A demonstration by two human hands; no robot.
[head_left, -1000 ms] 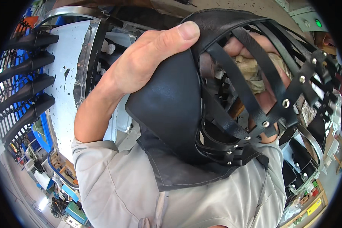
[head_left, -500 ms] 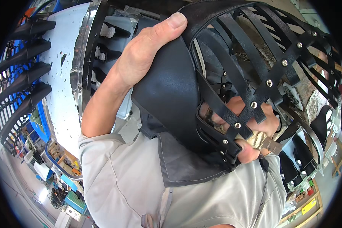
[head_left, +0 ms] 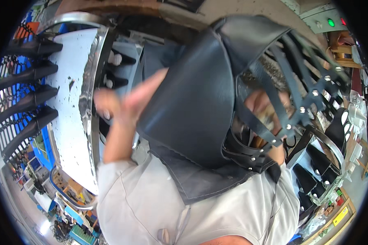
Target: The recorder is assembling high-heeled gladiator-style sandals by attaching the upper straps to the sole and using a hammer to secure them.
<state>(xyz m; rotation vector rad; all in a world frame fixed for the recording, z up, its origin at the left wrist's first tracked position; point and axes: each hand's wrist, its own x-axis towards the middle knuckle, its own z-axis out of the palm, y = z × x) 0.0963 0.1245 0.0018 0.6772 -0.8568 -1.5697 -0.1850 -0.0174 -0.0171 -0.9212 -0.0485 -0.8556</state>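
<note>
Several black strappy shoe pieces (head_left: 41,70) sit toward ten o'clock. At nine o'clock the left hand (head_left: 130,103) is blurred, so I cannot tell whether its fingers grip; if loose, the black leather boot upper (head_left: 188,106), at centre, might swing or slip. Toward three o'clock, behind riveted straps (head_left: 284,73), the right hand's (head_left: 262,103) fingers curl round a tan wad (head_left: 267,119) that could snag.

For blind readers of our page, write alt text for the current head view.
A black leather piece with studded straps fills the middle, before a person in a pale shirt. The blurred left grip is at the piece's left edge; the right grip, blurred behind the straps, has tan cloth against it.
</note>
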